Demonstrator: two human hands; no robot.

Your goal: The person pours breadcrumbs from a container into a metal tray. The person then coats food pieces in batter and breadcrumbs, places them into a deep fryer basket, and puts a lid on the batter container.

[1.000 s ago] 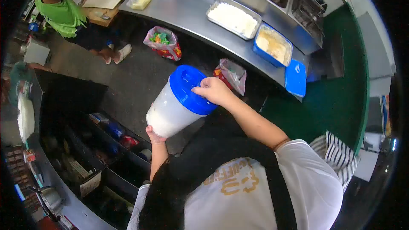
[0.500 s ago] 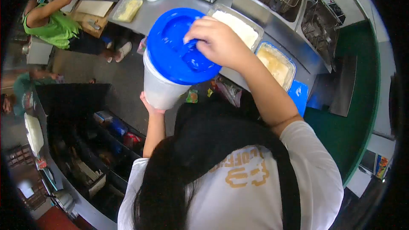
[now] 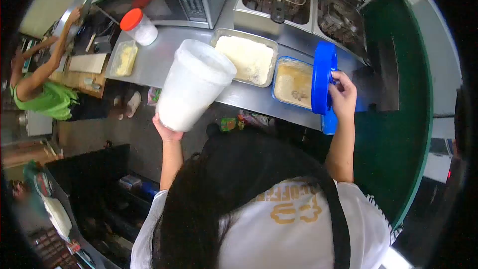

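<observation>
My left hand supports a large translucent plastic canister from below, tilted toward the counter. White contents show through its wall. In my right hand is the canister's round blue lid, held on edge by its grip, apart from the canister. Beside the canister on the counter lies a metal tray of white powder. A blue-rimmed container with a tan, wet-looking mixture sits just left of the lid.
Behind the trays stand a deep fryer and a microwave. A red-lidded jar and a tub of yellow shreds rest on the steel counter. A person in a green top is at the far left.
The blue lid has come off the canister and moved right with my right hand. My left hand still holds the canister, now tilted. The view has shifted, showing more of the microwave.
</observation>
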